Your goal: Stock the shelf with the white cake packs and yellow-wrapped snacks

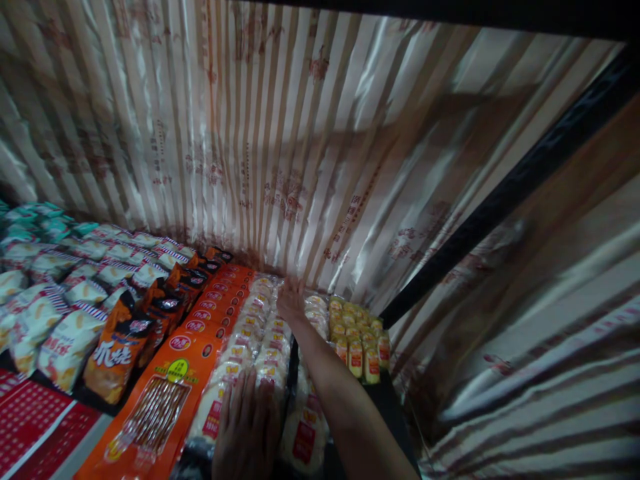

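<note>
Rows of clear packets of pale, round, flat snacks (210,413) with red and yellow labels stand on a dark shelf. My left hand (247,423) lies over the front of these rows, fingers stretched out and resting on the packets. Farther back, my right hand (291,301) reaches to the rear end of a row, close to the curtain; its fingers look extended, slightly blurred. A narrow dark gap runs beside that row, and another row of the same packets (304,440) lies under my right forearm. Nothing shows gripped in either hand.
Orange packs of thin brown sticks (160,407) overlap on the left, beside brown snack bags (117,350) and white snack bags (73,340). Small yellow packets (356,353) stand at right. A striped curtain (280,153) hangs behind; a dark slanting pole (500,193) crosses the right side.
</note>
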Demonstrator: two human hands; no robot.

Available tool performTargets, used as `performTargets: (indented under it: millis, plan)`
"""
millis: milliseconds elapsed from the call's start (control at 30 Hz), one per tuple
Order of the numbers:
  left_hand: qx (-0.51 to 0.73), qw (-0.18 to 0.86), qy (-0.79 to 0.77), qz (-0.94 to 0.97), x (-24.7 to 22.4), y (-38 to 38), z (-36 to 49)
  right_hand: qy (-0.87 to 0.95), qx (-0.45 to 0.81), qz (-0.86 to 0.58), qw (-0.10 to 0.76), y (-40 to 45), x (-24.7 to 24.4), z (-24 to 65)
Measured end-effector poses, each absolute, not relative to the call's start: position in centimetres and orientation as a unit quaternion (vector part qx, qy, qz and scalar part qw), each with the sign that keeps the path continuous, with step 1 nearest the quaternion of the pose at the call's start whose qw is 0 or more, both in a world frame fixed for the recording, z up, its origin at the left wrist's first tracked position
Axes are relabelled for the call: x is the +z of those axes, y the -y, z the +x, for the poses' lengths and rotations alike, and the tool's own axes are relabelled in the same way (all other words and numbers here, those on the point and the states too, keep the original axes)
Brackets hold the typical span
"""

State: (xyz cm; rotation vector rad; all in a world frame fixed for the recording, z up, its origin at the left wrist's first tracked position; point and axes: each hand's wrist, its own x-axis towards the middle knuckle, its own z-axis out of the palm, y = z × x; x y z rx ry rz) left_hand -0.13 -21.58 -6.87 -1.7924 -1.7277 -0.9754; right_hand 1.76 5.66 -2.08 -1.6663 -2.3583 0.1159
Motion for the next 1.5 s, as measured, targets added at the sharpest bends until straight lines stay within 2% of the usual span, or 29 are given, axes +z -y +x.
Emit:
performTargets:
  millis: [567,867,1100,1333,1500]
  plan:
    - [-0.366,0.215,0.651,-0.629,-6.8,21.6,-0.2,0.803,0.033,-0.583,0.119,-3.6,-1.2,1.4]
    - [-0.351,0.232,0.639,-0.644,-7.4,21.6,-0.4,0.799,0.047,-0.595,0.071,-3.5,-0.9,1.3]
    - [-0.335,0.235,0.656,-0.634,-8.4,21.3,-0.4,0.852,0.003,-0.508,0.123,-3.9,0.4,0.9]
    - [-0.293,0.289,0.64,-0.649,-9.7,20.9,-1.5,0.9,0.024,-0.427,0.085,-6.1,1.2,-2.1]
    - [-0.266,0.332,0.623,-0.657,-10.1,20.7,-2.3,0.894,0.054,-0.441,0.062,-7.3,1.1,-2.8]
